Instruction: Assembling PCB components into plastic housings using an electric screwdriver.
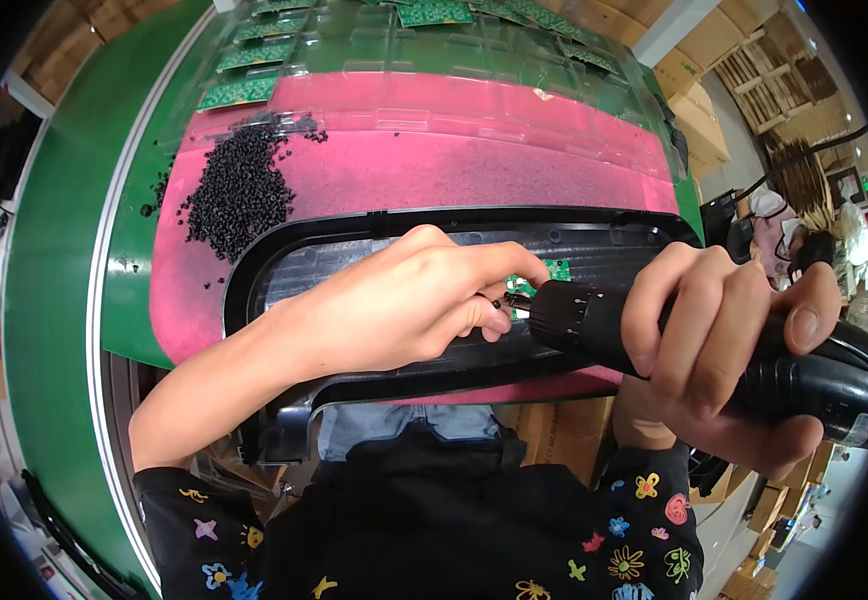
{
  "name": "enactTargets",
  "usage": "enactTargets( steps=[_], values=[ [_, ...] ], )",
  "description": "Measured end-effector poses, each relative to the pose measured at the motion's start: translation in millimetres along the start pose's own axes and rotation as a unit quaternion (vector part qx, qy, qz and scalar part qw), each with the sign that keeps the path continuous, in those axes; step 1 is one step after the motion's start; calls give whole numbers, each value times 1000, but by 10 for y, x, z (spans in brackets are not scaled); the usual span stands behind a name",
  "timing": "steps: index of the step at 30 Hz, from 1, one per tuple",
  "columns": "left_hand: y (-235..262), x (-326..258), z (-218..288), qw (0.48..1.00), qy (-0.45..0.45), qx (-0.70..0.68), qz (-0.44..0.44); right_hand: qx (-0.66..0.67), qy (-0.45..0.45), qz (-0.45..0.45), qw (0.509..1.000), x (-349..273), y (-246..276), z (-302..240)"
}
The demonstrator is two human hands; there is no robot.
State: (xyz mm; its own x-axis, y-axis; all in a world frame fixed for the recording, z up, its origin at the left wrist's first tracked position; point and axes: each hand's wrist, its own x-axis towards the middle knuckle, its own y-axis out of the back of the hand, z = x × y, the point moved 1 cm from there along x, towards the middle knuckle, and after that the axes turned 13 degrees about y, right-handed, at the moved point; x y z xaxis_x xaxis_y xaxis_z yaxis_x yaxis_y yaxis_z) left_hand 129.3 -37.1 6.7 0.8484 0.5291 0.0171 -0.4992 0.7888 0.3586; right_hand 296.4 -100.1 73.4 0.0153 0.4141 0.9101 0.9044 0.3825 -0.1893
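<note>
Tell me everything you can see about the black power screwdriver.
The power screwdriver is black, matte plastic by its look, with a cylindrical nose and a thicker grip. It lies nearly level, tip pointing left at a small green circuit board. The right hand wraps its body; the left hand pinches at its tip.

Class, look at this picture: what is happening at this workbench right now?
A person grips a black electric screwdriver in the right hand, its tip at a small green circuit board seated in a long black plastic housing. The left hand pinches at the tip, steadying it. The housing lies on a pink mat, beside a heap of small black screws.
</note>
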Motion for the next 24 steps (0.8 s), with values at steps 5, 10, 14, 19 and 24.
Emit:
enactTargets(
  steps=[5,10,14,19,24],
  values=[
    [29,-14,11,1000,10,18,-10,6,-13,-18,1000,5,-31,20],
    [47,3,51,997,65,-27,-35,33,-36,-44,998,45,22,99],
    [63,-23,-60,994,101,42,16,2,-110,-57,992,-9,129,171],
    [121,-67,-139,983,84,149,64,-162,-183,32,969,-128,26,265],
    [133,-75,-70,973,88,201,74,-135,-205,18,969,-142,107,318]
  ],
)
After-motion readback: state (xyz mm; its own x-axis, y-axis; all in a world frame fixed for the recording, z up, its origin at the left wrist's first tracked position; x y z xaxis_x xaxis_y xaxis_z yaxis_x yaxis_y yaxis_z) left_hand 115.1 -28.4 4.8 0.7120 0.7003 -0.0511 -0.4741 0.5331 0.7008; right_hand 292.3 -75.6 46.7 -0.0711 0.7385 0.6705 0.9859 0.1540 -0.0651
